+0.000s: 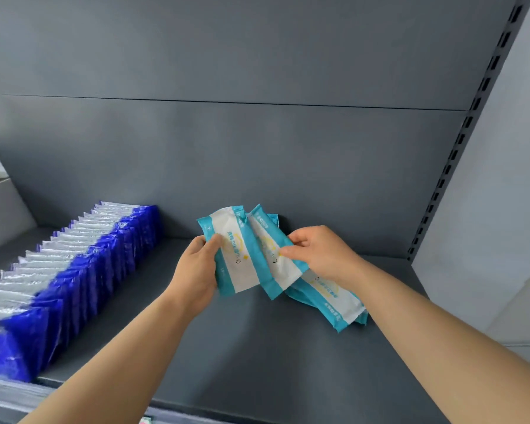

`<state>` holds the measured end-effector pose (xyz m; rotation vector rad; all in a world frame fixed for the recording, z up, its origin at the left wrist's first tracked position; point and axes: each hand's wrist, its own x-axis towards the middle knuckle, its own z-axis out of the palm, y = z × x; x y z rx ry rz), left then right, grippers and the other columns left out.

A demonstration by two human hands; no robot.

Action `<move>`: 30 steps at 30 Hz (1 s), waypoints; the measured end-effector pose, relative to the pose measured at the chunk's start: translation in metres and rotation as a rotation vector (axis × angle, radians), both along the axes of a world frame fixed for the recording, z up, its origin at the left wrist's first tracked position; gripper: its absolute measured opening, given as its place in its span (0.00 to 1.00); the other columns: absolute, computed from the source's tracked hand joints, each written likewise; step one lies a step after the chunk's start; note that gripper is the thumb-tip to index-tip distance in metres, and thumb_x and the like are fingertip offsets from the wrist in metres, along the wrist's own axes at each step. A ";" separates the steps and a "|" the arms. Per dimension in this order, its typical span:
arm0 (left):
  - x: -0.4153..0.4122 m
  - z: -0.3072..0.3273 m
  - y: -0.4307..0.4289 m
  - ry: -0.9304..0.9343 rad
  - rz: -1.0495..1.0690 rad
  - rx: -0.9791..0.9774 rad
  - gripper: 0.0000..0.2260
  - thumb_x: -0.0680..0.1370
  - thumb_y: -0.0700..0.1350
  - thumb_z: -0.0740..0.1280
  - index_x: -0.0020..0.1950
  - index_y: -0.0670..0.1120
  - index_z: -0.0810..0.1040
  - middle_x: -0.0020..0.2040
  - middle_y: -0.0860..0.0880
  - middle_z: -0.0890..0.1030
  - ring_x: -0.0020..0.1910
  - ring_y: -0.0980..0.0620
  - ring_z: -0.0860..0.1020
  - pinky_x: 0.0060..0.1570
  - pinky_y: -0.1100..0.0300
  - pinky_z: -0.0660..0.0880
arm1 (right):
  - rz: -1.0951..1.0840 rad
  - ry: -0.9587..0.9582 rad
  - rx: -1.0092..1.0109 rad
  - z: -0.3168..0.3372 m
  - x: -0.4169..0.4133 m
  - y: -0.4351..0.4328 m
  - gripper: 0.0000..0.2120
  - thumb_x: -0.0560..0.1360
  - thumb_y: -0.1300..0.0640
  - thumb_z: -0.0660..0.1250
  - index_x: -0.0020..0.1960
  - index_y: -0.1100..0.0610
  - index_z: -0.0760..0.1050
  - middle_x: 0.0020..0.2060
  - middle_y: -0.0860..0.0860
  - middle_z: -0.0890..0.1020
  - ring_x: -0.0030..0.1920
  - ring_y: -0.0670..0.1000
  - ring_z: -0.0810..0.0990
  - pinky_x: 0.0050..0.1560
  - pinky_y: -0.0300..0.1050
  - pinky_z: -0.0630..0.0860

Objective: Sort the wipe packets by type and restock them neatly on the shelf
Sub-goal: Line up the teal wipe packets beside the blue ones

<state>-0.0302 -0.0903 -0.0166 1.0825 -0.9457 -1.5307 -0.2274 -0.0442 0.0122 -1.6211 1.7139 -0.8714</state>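
The left hand (196, 270) gripped one teal-and-white wipe packet (234, 258) by its left edge, thumb on the front and fingers curled behind. The right hand (318, 252) pinched a second teal packet (283, 276) just to the right, overlapping the first. Both were held above the middle of the grey shelf (257, 347). Under the right hand, a small pile of teal packets (334, 301) lay on the shelf. A row of blue packets (83, 270) stood upright along the left side, running from near to far.

Glossy plastic teal packets (245, 255) (blue packets (83, 270) too) on matt grey shelf (227, 347).
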 end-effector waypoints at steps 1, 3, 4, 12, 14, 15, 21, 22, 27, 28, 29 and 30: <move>0.006 0.000 -0.006 -0.014 0.008 -0.006 0.07 0.81 0.44 0.61 0.56 0.42 0.74 0.52 0.44 0.82 0.47 0.46 0.82 0.51 0.46 0.78 | -0.025 -0.004 0.003 0.004 -0.001 0.000 0.13 0.73 0.54 0.69 0.49 0.64 0.79 0.47 0.63 0.82 0.50 0.65 0.80 0.54 0.63 0.76; 0.020 0.001 -0.017 -0.011 0.015 -0.006 0.06 0.81 0.43 0.61 0.55 0.42 0.73 0.51 0.44 0.82 0.46 0.47 0.82 0.48 0.48 0.78 | -0.068 -0.008 0.014 0.011 -0.001 0.002 0.07 0.75 0.55 0.68 0.48 0.58 0.81 0.44 0.56 0.85 0.49 0.60 0.83 0.54 0.61 0.77; 0.027 0.001 -0.023 -0.009 0.006 -0.009 0.06 0.81 0.42 0.61 0.55 0.42 0.73 0.52 0.43 0.82 0.47 0.47 0.82 0.48 0.47 0.78 | -0.091 -0.001 0.011 0.013 0.000 0.002 0.06 0.75 0.56 0.68 0.48 0.55 0.82 0.44 0.53 0.86 0.48 0.57 0.84 0.54 0.60 0.78; 0.041 0.000 -0.032 0.079 -0.153 -0.071 0.07 0.78 0.34 0.64 0.55 0.40 0.72 0.52 0.42 0.81 0.47 0.46 0.84 0.46 0.51 0.82 | -0.163 -0.007 -0.018 0.015 0.033 0.005 0.07 0.76 0.60 0.66 0.49 0.53 0.83 0.42 0.49 0.86 0.43 0.49 0.84 0.50 0.47 0.78; 0.040 -0.004 -0.032 -0.037 -0.157 -0.109 0.05 0.78 0.35 0.66 0.52 0.41 0.72 0.52 0.41 0.81 0.46 0.48 0.84 0.48 0.51 0.80 | -0.142 -0.028 -0.013 0.013 0.042 0.004 0.09 0.77 0.60 0.64 0.50 0.51 0.83 0.42 0.45 0.86 0.43 0.44 0.83 0.49 0.42 0.77; 0.040 -0.006 -0.032 -0.065 -0.162 -0.117 0.05 0.78 0.36 0.66 0.51 0.41 0.72 0.53 0.41 0.81 0.46 0.48 0.84 0.49 0.51 0.80 | -0.137 -0.031 -0.011 0.012 0.045 0.002 0.10 0.77 0.60 0.63 0.52 0.51 0.82 0.42 0.44 0.86 0.43 0.43 0.83 0.50 0.41 0.77; 0.048 -0.008 -0.035 0.017 -0.255 -0.090 0.05 0.79 0.35 0.64 0.52 0.42 0.70 0.49 0.43 0.83 0.44 0.47 0.84 0.50 0.46 0.78 | -0.139 -0.023 0.049 0.012 0.039 0.005 0.13 0.79 0.60 0.59 0.56 0.50 0.80 0.50 0.45 0.84 0.52 0.44 0.82 0.56 0.43 0.77; 0.049 -0.009 -0.037 0.020 -0.244 -0.093 0.06 0.78 0.34 0.64 0.51 0.43 0.70 0.49 0.44 0.82 0.44 0.47 0.83 0.49 0.47 0.79 | -0.193 0.042 0.061 0.011 0.031 0.008 0.12 0.79 0.59 0.60 0.58 0.53 0.79 0.54 0.49 0.83 0.55 0.48 0.81 0.59 0.47 0.76; 0.048 -0.020 -0.048 -0.061 -0.154 -0.100 0.08 0.78 0.33 0.65 0.49 0.45 0.71 0.48 0.46 0.81 0.46 0.48 0.82 0.49 0.49 0.79 | -0.320 0.516 0.348 -0.005 -0.006 0.025 0.12 0.72 0.49 0.69 0.49 0.56 0.74 0.43 0.51 0.77 0.38 0.50 0.75 0.34 0.43 0.68; 0.047 -0.023 -0.050 -0.111 -0.133 -0.105 0.07 0.78 0.35 0.66 0.49 0.46 0.71 0.48 0.46 0.81 0.46 0.47 0.82 0.49 0.48 0.79 | -0.321 0.525 0.380 -0.007 -0.008 0.027 0.15 0.70 0.47 0.71 0.52 0.52 0.73 0.45 0.48 0.76 0.39 0.48 0.74 0.33 0.42 0.67; 0.045 -0.026 -0.052 -0.168 -0.111 -0.115 0.07 0.77 0.36 0.67 0.49 0.46 0.71 0.48 0.46 0.81 0.46 0.48 0.82 0.48 0.49 0.79 | -0.330 0.516 0.382 -0.011 -0.011 0.028 0.19 0.68 0.46 0.72 0.55 0.51 0.72 0.48 0.45 0.76 0.42 0.48 0.75 0.35 0.41 0.69; 0.043 -0.028 -0.053 -0.233 -0.087 -0.132 0.07 0.77 0.37 0.67 0.49 0.46 0.71 0.47 0.47 0.80 0.45 0.49 0.82 0.45 0.51 0.80 | -0.343 0.505 0.370 -0.013 -0.012 0.028 0.21 0.67 0.46 0.73 0.55 0.52 0.72 0.49 0.45 0.77 0.44 0.49 0.77 0.36 0.42 0.71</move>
